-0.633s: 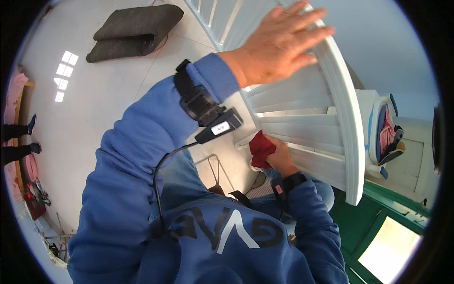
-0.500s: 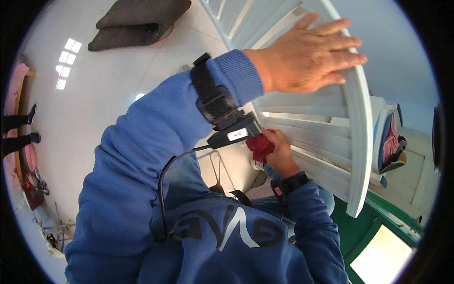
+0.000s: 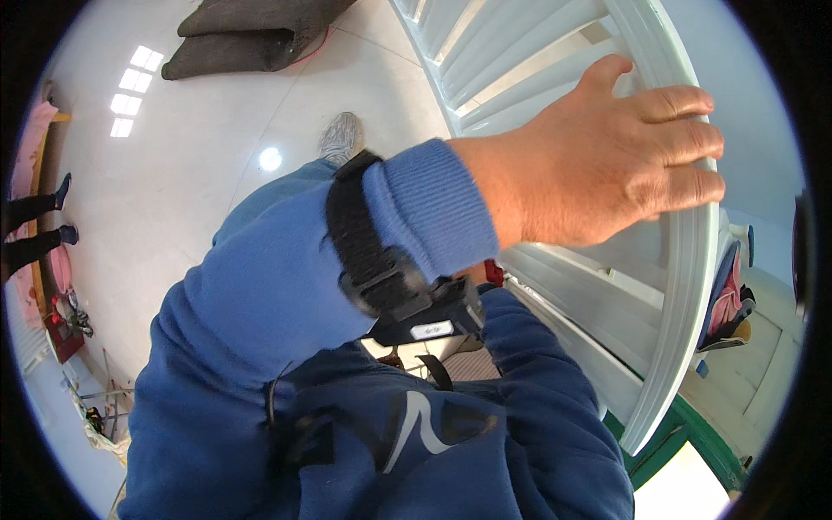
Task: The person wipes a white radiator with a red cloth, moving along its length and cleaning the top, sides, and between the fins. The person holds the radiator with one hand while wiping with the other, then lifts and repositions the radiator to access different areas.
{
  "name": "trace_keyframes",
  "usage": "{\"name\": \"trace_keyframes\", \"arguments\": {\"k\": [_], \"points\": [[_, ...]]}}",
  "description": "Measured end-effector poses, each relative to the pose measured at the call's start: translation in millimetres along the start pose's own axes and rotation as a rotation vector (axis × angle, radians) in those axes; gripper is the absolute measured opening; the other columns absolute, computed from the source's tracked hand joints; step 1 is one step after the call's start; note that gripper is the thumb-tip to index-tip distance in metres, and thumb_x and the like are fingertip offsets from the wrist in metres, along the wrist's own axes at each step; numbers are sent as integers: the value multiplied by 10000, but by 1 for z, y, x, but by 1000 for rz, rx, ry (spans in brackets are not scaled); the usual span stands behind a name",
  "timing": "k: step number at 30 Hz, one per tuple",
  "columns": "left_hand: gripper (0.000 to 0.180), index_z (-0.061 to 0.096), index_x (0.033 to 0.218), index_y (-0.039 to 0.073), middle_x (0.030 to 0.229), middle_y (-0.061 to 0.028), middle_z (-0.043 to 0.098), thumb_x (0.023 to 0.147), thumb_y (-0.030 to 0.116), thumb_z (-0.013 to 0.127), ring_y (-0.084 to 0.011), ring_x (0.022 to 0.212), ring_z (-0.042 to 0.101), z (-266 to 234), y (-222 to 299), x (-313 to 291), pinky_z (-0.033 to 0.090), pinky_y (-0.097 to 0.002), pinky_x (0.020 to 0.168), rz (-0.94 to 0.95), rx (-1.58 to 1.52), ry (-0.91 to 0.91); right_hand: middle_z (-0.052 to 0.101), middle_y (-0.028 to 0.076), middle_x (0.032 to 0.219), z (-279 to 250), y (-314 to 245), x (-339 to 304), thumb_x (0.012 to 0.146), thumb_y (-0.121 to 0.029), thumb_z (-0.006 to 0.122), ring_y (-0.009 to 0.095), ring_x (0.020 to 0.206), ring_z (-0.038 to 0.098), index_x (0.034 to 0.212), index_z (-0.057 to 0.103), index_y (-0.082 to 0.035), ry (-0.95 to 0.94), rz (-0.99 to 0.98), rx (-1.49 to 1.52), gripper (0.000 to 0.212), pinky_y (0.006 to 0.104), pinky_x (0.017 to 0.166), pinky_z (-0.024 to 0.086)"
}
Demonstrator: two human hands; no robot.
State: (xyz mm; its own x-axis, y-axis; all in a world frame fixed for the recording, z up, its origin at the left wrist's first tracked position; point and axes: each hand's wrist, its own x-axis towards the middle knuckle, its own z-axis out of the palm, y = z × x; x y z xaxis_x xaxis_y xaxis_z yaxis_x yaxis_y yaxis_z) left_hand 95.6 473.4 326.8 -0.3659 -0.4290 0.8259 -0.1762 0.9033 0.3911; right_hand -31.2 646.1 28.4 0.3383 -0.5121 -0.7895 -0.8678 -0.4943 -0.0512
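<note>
My left hand [image 3: 607, 160] reaches across to the right, its fingers hooked over the outer rail of a white slatted frame [image 3: 689, 286]. The thumb is bent on the near side of that rail. Beneath my left forearm, my right hand [image 3: 475, 274] is almost wholly hidden, low by the slats. Beside it shows a small piece of red cloth [image 3: 494, 273]. The fingers of my right hand are out of sight now; half a second ago they held the cloth. A black strapped device [image 3: 429, 316] sits on my left forearm.
A dark folded mat [image 3: 260, 39] lies on the pale tiled floor. Shoes and pink items [image 3: 728, 299] stand beyond the frame at right. A green-framed door or cabinet [image 3: 693, 442] is at lower right. At far left another person's legs [image 3: 35, 234] show.
My left hand has gone from fingers spread on the rail to fingers curled over it. My right hand and the red cloth have slipped behind my left forearm. One shoe has come into view.
</note>
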Motion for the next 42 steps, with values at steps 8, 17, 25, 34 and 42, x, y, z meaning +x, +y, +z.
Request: {"name": "trace_keyframes", "arguments": {"k": [8, 17, 25, 34, 42], "points": [[316, 627, 1218, 254, 1322, 9, 531, 913, 171, 637, -232, 1385, 403, 9, -1, 2, 367, -604, 1041, -1, 71, 46, 532, 165, 1355, 10, -2, 10, 855, -234, 685, 350, 1155, 569, 1228, 647, -207, 99, -13, 15, 376, 491, 949, 475], [351, 619, 1248, 258, 1339, 2, 523, 913, 154, 635, -228, 1393, 391, -1, 3, 0, 386, -590, 1029, -9, 76, -45, 576, 115, 1182, 7, -11, -44, 886, -284, 616, 401, 1000, 611, 1137, 685, -245, 123, -91, -115, 264, 525, 807, 494], [331, 625, 1224, 251, 1333, 9, 528, 911, 144, 636, -223, 1390, 393, 2, 1, 1, 407, -577, 1008, -13, 48, -43, 604, 143, 1045, -75, -33, -112, 737, -82, 687, 357, 922, 650, 1174, 677, -242, 136, -382, 911, 466, 440, 788, 529], [329, 635, 1209, 268, 1323, 29, 545, 892, 180, 651, -218, 1356, 429, 5, 0, -2, 418, -561, 986, 22, 129, 121, 557, 160, 1220, 47, -7, -4, 887, -275, 613, 403, 1055, 572, 1058, 680, -168, 369, -6, 151, 212, 548, 814, 449], [338, 639, 1198, 307, 1280, 38, 567, 878, 204, 673, -214, 1351, 436, 16, -5, -1, 420, -582, 975, 4, 81, 146, 649, 150, 1193, 90, -12, 37, 868, -377, 674, 356, 960, 655, 1026, 710, -202, 566, -132, 185, 239, 476, 792, 539]]}}
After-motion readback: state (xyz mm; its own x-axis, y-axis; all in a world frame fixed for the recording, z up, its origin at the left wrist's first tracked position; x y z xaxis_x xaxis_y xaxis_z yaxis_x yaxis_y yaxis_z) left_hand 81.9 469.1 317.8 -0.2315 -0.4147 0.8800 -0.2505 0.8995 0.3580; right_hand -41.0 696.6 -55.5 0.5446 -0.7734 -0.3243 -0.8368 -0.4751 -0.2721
